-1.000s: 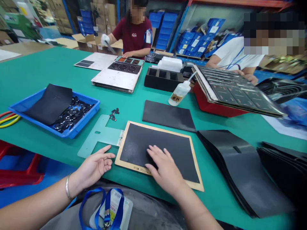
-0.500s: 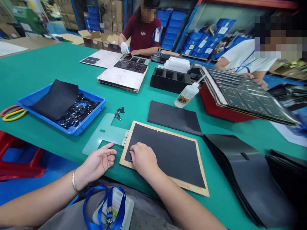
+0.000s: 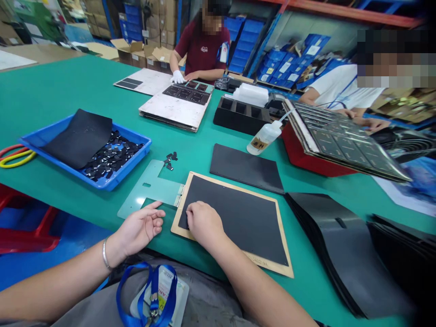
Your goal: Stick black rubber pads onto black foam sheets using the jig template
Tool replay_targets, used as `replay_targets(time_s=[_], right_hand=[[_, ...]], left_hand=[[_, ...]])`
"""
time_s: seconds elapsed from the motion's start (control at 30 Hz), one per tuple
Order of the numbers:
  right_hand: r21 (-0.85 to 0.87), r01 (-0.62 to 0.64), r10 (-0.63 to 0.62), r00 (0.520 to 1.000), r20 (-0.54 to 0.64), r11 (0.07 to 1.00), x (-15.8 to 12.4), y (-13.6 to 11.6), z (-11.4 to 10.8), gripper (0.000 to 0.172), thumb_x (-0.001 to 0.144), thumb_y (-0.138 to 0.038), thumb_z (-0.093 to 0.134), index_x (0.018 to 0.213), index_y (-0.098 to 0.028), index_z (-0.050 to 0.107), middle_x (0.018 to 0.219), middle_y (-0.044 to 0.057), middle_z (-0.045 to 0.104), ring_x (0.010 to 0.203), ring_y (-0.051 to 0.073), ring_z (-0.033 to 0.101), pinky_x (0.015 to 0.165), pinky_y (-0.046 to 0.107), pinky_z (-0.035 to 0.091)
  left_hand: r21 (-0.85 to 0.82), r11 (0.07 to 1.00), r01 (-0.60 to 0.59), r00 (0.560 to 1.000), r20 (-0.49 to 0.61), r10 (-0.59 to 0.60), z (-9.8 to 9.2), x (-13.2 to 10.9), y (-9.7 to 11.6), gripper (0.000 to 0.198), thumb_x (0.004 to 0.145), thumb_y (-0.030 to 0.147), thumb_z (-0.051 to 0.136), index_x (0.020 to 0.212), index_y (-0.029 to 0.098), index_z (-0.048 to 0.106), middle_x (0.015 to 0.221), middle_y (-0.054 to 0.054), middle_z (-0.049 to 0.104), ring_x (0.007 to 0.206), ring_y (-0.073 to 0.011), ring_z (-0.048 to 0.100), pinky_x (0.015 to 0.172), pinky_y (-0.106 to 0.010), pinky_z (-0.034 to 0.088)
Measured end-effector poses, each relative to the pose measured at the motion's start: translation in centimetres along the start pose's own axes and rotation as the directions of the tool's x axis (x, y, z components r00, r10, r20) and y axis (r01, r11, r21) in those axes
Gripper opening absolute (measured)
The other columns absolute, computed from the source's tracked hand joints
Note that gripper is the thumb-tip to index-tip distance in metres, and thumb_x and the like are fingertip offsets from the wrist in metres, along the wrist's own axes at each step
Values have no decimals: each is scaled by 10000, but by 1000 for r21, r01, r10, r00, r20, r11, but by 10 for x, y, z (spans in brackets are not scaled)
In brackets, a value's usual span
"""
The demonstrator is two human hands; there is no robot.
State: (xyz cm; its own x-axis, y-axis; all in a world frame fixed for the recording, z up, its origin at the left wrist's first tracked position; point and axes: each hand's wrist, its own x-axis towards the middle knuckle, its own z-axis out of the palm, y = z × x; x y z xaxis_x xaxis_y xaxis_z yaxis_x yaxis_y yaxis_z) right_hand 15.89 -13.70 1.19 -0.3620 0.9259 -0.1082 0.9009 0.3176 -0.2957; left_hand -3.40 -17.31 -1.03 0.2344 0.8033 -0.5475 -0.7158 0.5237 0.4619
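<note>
R hand [image 3: 206, 221] fingers curled down over near-L corner of black sheet [image 3: 238, 213]; can't tell if gripping anything. L hand [image 3: 141, 228] fingers loosely bent, nothing in them, by green plate [image 3: 160, 188]. Green tabletop [image 3: 61, 91] under all; on it the wood-edged board [image 3: 265, 262] w/ sheet lying inside its border, then plate at board's L edge, then black bits [image 3: 175, 156] beyond. Step: prob. seating sheet's corner; next move likely calls for keeping sheet flat, edges even.

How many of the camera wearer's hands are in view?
2: the left hand, palm partly upward by the pale green plate, and the right hand at the left end of the black sheet. Some right fingertips are hidden.
</note>
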Motion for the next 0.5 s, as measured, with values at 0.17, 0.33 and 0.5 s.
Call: replay_targets(time_s=[0.17, 0.33, 0.5], right_hand=[[341, -56, 66, 998, -18, 939, 2, 7, -7, 191, 830, -188, 420, 789, -183, 607, 886, 55, 610, 820, 187, 545, 736, 292, 397], [507, -60, 51, 998, 32, 860, -16, 29, -35, 160, 844, -258, 416, 772, -197, 545, 790, 7, 605, 740, 138, 552, 681, 233, 424], [690, -187, 117, 982, 147, 700, -99, 122, -69, 271, 824, -402, 482, 638, -205, 482, 628, 11, 512, 598, 144, 482, 576, 259, 413]], left_hand=[[2, 1000, 0, 1000, -8, 0, 0, -1, 1, 402, 781, 60, 498, 1169, 147, 442, 748, -35, 593, 549, -98, 537, 493, -205, 462], [20, 1000, -21, 1000, 2, 21, 3, -2, 0, 481, 769, 55, 509, 1227, 155, 402, 759, -26, 583, 554, -92, 527, 509, -205, 453], [206, 963, -174, 984, 61, 165, 8, -4, -10, 589, 777, 104, 553, 1311, 207, 328, 721, 11, 562, 551, -90, 498, 528, -213, 424]])
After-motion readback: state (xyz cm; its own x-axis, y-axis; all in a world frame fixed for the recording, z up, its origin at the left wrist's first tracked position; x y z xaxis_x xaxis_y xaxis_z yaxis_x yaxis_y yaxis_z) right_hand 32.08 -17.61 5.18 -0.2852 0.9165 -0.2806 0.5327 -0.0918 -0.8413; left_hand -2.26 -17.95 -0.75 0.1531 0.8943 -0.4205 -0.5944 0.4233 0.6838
